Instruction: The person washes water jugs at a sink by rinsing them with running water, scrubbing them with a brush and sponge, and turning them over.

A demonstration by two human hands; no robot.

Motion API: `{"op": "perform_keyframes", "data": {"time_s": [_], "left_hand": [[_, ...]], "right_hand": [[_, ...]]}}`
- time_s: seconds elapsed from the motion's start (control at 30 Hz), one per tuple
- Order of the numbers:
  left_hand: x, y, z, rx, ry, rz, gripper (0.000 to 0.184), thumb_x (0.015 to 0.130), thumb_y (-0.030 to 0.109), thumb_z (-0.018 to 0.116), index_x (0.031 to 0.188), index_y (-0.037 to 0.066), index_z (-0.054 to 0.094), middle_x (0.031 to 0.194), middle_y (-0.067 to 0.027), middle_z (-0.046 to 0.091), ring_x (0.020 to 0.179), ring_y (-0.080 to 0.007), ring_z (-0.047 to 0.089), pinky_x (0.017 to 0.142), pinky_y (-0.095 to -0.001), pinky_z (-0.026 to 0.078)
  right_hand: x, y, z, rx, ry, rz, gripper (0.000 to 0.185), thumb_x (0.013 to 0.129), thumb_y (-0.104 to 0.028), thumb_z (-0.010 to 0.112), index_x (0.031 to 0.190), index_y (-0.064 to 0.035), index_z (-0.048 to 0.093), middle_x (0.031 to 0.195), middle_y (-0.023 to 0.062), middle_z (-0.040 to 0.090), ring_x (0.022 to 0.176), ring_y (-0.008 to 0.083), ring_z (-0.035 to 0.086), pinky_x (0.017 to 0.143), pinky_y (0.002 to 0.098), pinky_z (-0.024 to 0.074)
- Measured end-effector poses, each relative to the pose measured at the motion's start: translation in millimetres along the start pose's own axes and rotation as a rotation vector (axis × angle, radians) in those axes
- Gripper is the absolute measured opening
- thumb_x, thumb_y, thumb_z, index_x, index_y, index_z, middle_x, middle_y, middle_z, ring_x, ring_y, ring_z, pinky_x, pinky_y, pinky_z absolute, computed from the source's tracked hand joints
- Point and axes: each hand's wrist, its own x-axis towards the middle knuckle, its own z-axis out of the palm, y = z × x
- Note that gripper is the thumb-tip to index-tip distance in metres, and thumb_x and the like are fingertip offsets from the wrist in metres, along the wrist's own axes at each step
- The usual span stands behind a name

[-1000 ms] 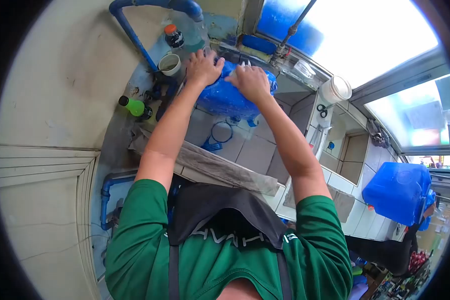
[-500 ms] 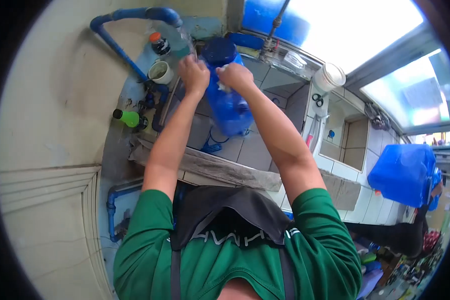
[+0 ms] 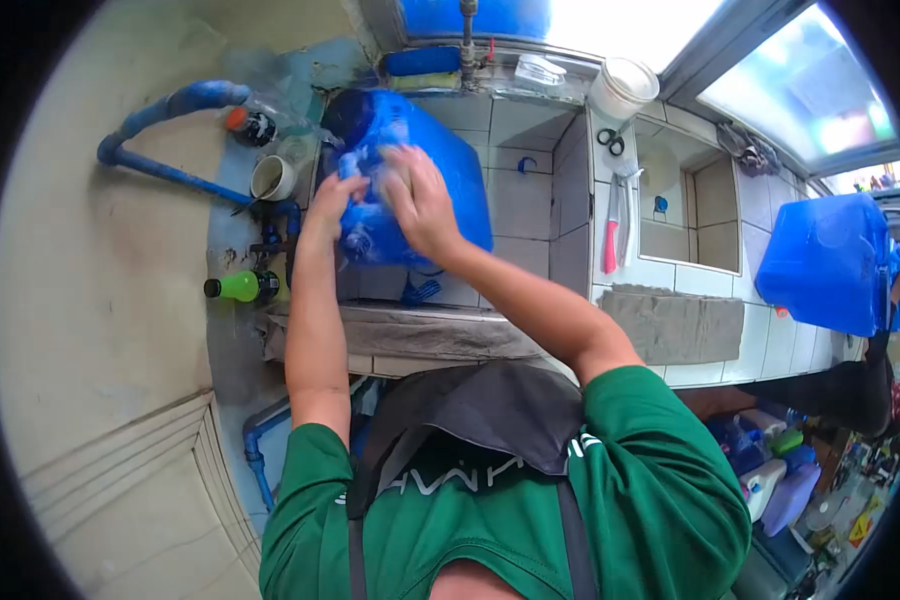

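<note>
A large blue plastic water jug [image 3: 450, 170] with a dark cap [image 3: 349, 117] lies tilted in the tiled sink, its upper side streaked with white suds. My left hand [image 3: 332, 205] is closed round the jug's handle area at its left side. Against the sudsy face presses my right hand [image 3: 422, 205], fingers curled and smeared by motion; a pale scrap shows under them, too blurred to name. A blue cap ring with a strap [image 3: 420, 291] rests on the sink floor near the jug's lower edge.
Along the left ledge are an orange-capped bottle [image 3: 251, 126], a white cup [image 3: 273, 178], a green bottle [image 3: 242, 287] and blue pipe [image 3: 175, 175]. At right are a white bucket [image 3: 623, 88], scissors [image 3: 611, 141], a pink-handled knife [image 3: 611, 245] and another blue jug [image 3: 820, 262].
The jug has turned from upright-looking to tilted, its broad side now facing up. My right hand has moved down onto that side, and my left hand lower along its left edge. The view has shifted.
</note>
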Motion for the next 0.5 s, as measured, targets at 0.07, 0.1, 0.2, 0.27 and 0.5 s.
{"op": "perform_keyframes", "data": {"time_s": [0.07, 0.1, 0.2, 0.27, 0.5], "left_hand": [[-7, -19, -2, -0.147, 0.026, -0.061, 0.011, 0.083, 0.007, 0.064, 0.081, 0.013, 0.055, 0.065, 0.0027, 0.049, 0.057, -0.009, 0.047, 0.054, -0.0245, 0.04], [-9, -25, 1, -0.208, 0.041, -0.095, 0.011, 0.083, 0.007, 0.064, 0.081, 0.013, 0.055, 0.065, 0.0027, 0.049, 0.056, -0.0092, 0.047, 0.053, -0.0246, 0.04], [10, -47, -9, -0.13, 0.093, -0.087, 0.009, 0.082, 0.007, 0.062, 0.082, 0.012, 0.055, 0.065, 0.002, 0.05, 0.054, -0.0095, 0.047, 0.052, -0.0256, 0.04], [15, -41, -8, -0.066, 0.124, -0.056, 0.007, 0.081, 0.007, 0.062, 0.083, 0.011, 0.057, 0.065, 0.001, 0.052, 0.055, -0.0099, 0.048, 0.053, -0.0261, 0.04], [21, -8, 32, 0.524, 0.165, 0.219, 0.021, 0.075, 0.007, 0.061, 0.096, 0.002, 0.062, 0.082, -0.0044, 0.061, 0.075, -0.0165, 0.059, 0.068, -0.0323, 0.047]], "right_hand": [[-50, 28, -16, -0.213, -0.019, -0.11, 0.053, 0.094, -0.034, 0.054, 0.135, -0.0013, 0.049, 0.131, 0.0238, 0.054, 0.117, 0.0376, 0.056, 0.103, 0.044, 0.0396], [-62, 33, -34, -0.223, -0.048, -0.121, 0.059, 0.093, -0.036, 0.055, 0.139, 0.0003, 0.044, 0.134, 0.026, 0.051, 0.118, 0.0381, 0.055, 0.104, 0.0448, 0.0393], [-81, 132, -61, -0.193, -0.159, 0.627, 0.067, 0.092, -0.042, 0.054, 0.139, 0.0039, 0.042, 0.132, 0.0305, 0.05, 0.12, 0.0392, 0.054, 0.101, 0.0475, 0.0416], [-55, 147, -70, -0.221, -0.259, 0.981, 0.069, 0.092, -0.043, 0.054, 0.14, 0.005, 0.04, 0.132, 0.032, 0.05, 0.12, 0.0395, 0.054, 0.099, 0.0482, 0.0425], [5, 76, -10, -0.255, -0.053, -0.036, 0.062, 0.095, -0.036, 0.054, 0.143, 0.0018, 0.04, 0.144, 0.0279, 0.042, 0.134, 0.0437, 0.038, 0.112, 0.0453, 0.0297]]}}
